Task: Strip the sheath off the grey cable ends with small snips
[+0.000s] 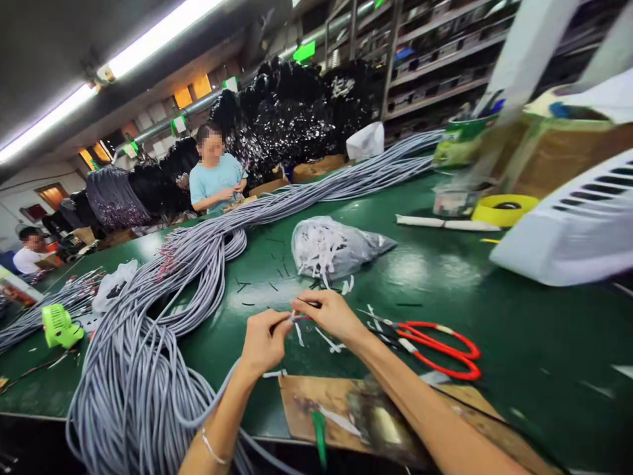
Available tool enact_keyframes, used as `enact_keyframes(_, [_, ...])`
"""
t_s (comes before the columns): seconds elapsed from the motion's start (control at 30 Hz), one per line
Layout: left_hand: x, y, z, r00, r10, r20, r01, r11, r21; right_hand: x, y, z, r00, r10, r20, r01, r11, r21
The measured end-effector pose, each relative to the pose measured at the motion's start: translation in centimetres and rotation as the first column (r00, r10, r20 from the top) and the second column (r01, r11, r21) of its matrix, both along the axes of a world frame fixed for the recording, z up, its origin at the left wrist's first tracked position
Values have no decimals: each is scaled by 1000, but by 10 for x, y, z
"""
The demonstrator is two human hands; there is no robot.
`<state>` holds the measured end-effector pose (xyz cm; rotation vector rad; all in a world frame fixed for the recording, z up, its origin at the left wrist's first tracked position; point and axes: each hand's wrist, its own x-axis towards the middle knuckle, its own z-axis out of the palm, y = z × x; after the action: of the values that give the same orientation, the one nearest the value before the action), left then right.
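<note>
My left hand (264, 340) is closed in a pinch on the end of a grey cable (225, 389), which runs down past my wrist. Just right of those fingers, thin coloured wires (302, 318), one red, show at the cable's end. My right hand (333, 316) is closed too, its fingertips at the wire ends with a thin black piece (312, 303) between them. White strips (329, 340) lie under the hands. Red-handled scissors (440, 343) rest right of my right forearm. Beyond the hands sits a clear plastic bag (329, 247) of white strips.
A large bundle of grey cables (143, 369) covers the left of the green table (435, 264) and stretches to the back. A stained board (306, 402) lies at the front edge. Yellow tape (504, 210) and a white slotted housing (568, 224) stand right. A co-worker (217, 175) is across the table.
</note>
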<state>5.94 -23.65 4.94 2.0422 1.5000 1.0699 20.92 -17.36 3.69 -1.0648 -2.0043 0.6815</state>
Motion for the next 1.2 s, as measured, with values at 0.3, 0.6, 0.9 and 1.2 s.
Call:
enact_keyframes(0.3, [0,3,-2,979,73,193,-60,996,-70,41,-38,-36,951,-143,273,141,990,28])
enact_keyframes(0.6, [-1,2,1,972,-43,233,56,997,-48,58,-32,-35,830,-383,405,363,923,130])
enact_keyframes(0.9, [-3,1,-4,927,-134,349,116,991,73,28,-29,-10,923,-366,123,362,931,50])
enact_keyframes(1.2, [-10,-1,5,959,-212,190,94,866,491,-10,-39,6,990,-52,-129,62,995,74])
